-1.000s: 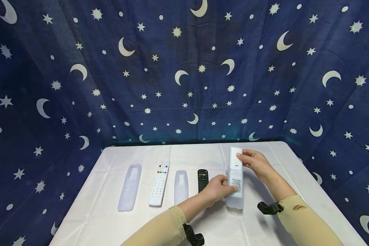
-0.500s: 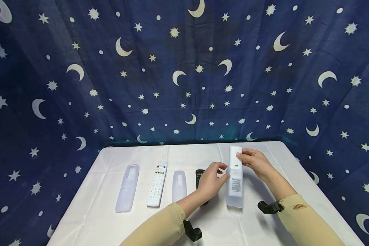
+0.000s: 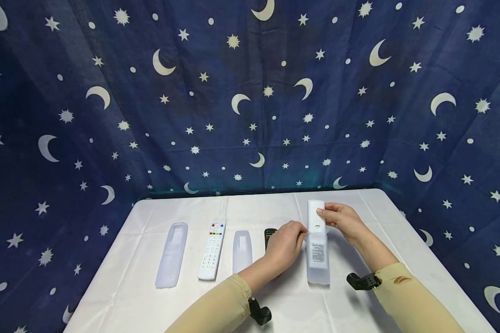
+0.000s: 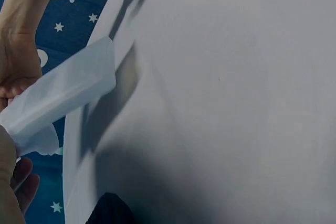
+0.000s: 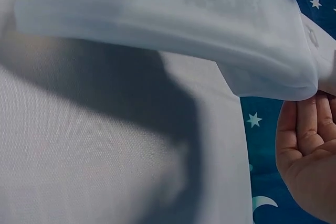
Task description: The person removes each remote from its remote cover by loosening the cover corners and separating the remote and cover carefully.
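Above the table [image 3: 150,286], right hand [image 3: 341,223] grips a sleeved remote [image 3: 317,240]; left hand [image 3: 285,245] pinches its sleeve.

White remote [image 3: 317,215] in translucent bluish sleeve [image 3: 318,259], white tablecloth [image 3: 141,296], navy backdrop [image 3: 233,115] with cream moons, stars.

Both forearms in tan sleeves reach forward from about 6 o'clock, each with a dark wrist mount strapped on. The left hand [image 3: 284,243] curls its fingers toward 3 o'clock in a pinching grip. The right hand [image 3: 342,221], further forward, points toward 9 o'clock, thumb and fingertips closed in a pinch.
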The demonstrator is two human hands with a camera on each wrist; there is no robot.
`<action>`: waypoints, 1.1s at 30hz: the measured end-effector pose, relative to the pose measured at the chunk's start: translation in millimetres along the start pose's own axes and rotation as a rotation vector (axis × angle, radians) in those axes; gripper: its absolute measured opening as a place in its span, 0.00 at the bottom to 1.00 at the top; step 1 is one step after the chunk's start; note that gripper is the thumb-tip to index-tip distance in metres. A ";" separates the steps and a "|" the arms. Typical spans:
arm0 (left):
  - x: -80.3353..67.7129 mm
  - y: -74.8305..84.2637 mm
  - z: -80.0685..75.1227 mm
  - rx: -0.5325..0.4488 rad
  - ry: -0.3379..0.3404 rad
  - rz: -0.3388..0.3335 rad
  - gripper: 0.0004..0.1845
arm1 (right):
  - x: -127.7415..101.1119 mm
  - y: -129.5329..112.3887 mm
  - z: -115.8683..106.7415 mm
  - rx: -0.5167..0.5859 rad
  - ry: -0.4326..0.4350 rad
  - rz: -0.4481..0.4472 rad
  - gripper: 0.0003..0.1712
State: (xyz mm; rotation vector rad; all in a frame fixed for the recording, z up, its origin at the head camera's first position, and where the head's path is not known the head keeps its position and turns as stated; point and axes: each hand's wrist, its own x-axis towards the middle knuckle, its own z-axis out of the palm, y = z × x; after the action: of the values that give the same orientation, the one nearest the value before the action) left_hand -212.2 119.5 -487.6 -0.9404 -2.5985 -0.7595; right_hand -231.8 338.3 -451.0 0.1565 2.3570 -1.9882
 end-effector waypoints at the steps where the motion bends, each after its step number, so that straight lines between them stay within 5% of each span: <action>1: -1.0 0.0 0.6 0.023 0.003 0.016 0.04 | 0.4 0.4 -0.5 -0.006 0.007 -0.004 0.36; 12: -15.6 2.8 5.1 0.215 -0.011 0.235 0.03 | 0.7 4.4 -4.3 -0.079 0.063 0.018 0.37; 24: -9.0 6.3 1.6 0.156 0.024 0.143 0.10 | 3.6 4.1 0.7 -0.093 0.061 0.042 0.41; 33: 5.7 22.8 5.8 0.291 0.075 0.135 0.13 | 3.7 -0.6 13.1 -0.060 0.060 0.038 0.39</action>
State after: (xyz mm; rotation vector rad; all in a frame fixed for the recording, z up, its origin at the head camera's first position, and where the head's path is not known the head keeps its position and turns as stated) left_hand -202.0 140.5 -481.2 -0.9641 -2.4628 -0.3624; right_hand -235.9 325.5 -453.0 0.2586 2.4278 -1.9196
